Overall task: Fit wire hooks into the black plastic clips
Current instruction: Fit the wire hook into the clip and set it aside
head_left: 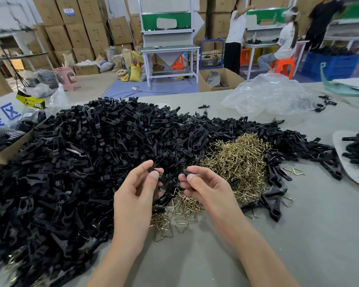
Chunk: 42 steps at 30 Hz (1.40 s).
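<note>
A large heap of black plastic clips (pixel 81 154) covers the left and middle of the table. A pile of brass-coloured wire hooks (pixel 236 160) lies to its right and trails toward me (pixel 182 206). My left hand (pixel 137 193) pinches a small black clip piece (pixel 152 169) between thumb and fingertips. My right hand (pixel 203 183) pinches another black clip piece (pixel 188 172) the same way. The two hands are held close together just above the hooks, palms turned toward me. Whether a wire hook is in either hand is hidden.
A crumpled clear plastic bag (pixel 272 94) lies at the back right. A white sheet (pixel 352 162) with several assembled clips sits at the right edge. Cardboard boxes (pixel 0 154) stand at the left. People work at benches far behind. The grey tabletop (pixel 298 235) is bare at front right.
</note>
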Each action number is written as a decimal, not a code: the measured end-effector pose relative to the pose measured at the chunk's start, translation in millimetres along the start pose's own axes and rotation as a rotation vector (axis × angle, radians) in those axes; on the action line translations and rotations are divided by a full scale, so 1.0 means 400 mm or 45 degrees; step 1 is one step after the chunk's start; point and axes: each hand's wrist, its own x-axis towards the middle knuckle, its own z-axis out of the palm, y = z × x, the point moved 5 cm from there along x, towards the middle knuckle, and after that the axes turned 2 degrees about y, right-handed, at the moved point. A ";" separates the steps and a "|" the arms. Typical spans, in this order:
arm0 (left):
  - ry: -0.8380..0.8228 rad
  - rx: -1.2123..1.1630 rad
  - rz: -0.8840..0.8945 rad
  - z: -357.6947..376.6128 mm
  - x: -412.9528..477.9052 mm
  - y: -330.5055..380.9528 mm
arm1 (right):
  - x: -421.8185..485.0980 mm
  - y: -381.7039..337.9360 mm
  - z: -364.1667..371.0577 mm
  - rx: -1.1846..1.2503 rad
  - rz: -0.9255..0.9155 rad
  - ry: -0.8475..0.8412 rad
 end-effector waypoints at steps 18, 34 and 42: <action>-0.255 -0.425 -0.351 0.035 -0.005 -0.021 | -0.006 0.013 0.013 -0.020 -0.002 -0.179; -0.281 -0.219 -0.287 0.030 -0.010 -0.021 | -0.003 0.033 0.015 0.140 0.158 -0.085; -0.315 -0.125 -0.236 0.035 -0.019 -0.015 | -0.006 0.015 0.015 0.062 0.096 -0.138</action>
